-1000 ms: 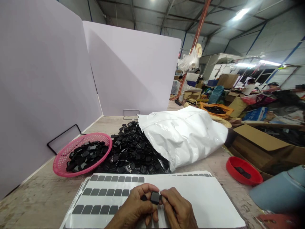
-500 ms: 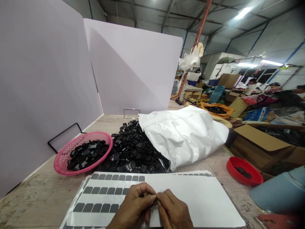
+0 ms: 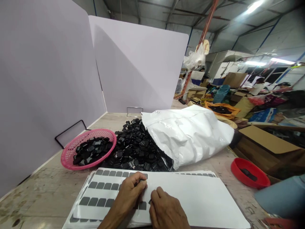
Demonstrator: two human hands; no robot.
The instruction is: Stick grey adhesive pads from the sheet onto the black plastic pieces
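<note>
Hands rest on a white sticker sheet point(image 3: 195, 200): left hand point(image 3: 128, 195) pinching a grey sticker point(image 3: 142, 182), right hand point(image 3: 166, 211) curled, grip unclear.

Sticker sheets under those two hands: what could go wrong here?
The left hand presses fingertips on the sticker sheet beside the grey stickers; a peeled one might crease or stick crooked. The heap of black parts touches the sheet's far edge, so pieces could slide onto it. The right hand hides what it holds.

A faint handwritten mark on the white bag point(image 3: 188, 133) is too small to read; nothing else carries text.
</note>
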